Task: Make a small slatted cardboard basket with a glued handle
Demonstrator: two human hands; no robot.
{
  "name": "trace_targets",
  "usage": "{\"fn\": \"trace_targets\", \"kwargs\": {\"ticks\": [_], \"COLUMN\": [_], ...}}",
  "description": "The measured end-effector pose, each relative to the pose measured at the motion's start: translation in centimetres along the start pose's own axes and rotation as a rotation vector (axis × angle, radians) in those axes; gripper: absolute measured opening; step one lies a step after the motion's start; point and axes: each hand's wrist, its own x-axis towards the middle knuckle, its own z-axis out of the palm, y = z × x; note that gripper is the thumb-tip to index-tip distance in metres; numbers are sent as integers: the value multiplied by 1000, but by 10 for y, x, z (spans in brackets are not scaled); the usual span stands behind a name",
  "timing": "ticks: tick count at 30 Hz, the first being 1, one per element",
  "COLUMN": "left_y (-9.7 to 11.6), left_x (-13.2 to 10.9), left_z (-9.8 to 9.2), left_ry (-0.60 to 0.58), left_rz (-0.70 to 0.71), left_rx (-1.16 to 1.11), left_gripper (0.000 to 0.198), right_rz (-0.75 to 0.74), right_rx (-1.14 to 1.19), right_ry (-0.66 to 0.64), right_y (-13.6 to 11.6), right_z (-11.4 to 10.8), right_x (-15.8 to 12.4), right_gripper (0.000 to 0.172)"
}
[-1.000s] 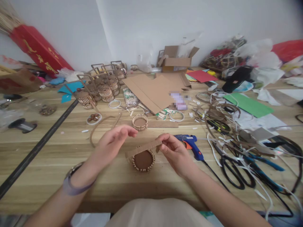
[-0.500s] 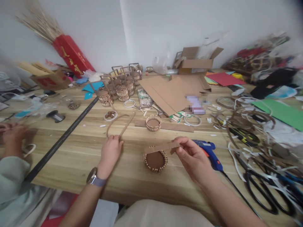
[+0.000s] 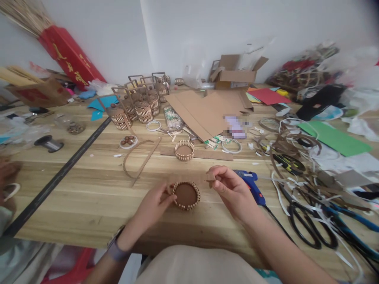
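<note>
Left hand (image 3: 152, 205) pinches the left rim of the basket (image 3: 186, 195) at the near middle of the table (image 3: 89, 205), right hand (image 3: 231, 189) nips a cardboard strip (image 3: 211, 181) by its end; I fear a slack pinch lets it spring free and tip the basket.

Just above the round basket (image 3: 186, 195), the cardboard strip (image 3: 209, 181) pinched by the right hand (image 3: 229, 189) is too blurred to follow. Far left of the basket, another person's hand (image 3: 7, 173) is cut by the edge.

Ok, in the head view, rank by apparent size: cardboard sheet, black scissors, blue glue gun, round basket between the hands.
1. cardboard sheet
2. black scissors
3. blue glue gun and round basket: about alike, gun partly hidden.
</note>
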Motion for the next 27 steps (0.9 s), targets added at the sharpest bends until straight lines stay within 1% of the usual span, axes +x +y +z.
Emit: {"fn": "trace_targets", "kwargs": {"ticks": [2, 4, 9, 14, 16, 18, 20, 21, 22, 23, 25, 26, 27], "left_y": [-3, -5, 2, 7, 7, 7, 7, 7, 7, 7, 8, 8, 8], "left_x": [9, 20, 46, 68, 74, 79, 80, 80, 80, 80, 79, 78, 78], "left_z": [-4, -9, -14, -16, -16, -16, -16, -15, -15, -14, -13, -13, -13], "left_ry": [8, -3, -16, -12, -11, -21, -36, -41, -42, -40, -31, -26, -20], "left_rz": [-10, 20, 52, 53, 60, 70, 79, 81, 83, 83, 78, 74, 69], "left_rx": [-32, -51, 18, 26, 21, 13, 2, -5, -12, -19, -33, -39, -44], "left_gripper": [27, 28, 26, 27, 28, 29, 30, 31, 31, 32, 32, 33, 34], "right_rz": [-3, -2, 40, 29, -20, -83, -157, -193, -239, -254, -300, -294, -284], "right_rx": [12, 13, -5, -130, -203, -273, -345, -394, -469, -624, -974, -1120, -1224], "right_ry": [-23, -54, -123, -229, -288, -335, -306, -256, -167, -132, -149, -193, -238], "right_y": [-2, -4, -4, -11, -15, -18, -16, -13, -10, -6, 4, 9, 15], "right_z": [3, 6, 17, 23, 20, 12, 1, -4, -9, -13, -18, -18, -17], "right_x": [-3, -6, -12, -11, -5, 5, 22, 33, 45, 58, 82, 93, 103], "right_gripper": [18, 18, 22, 23, 30, 43, 53, 54, 51, 43, 23, 19, 22]}}
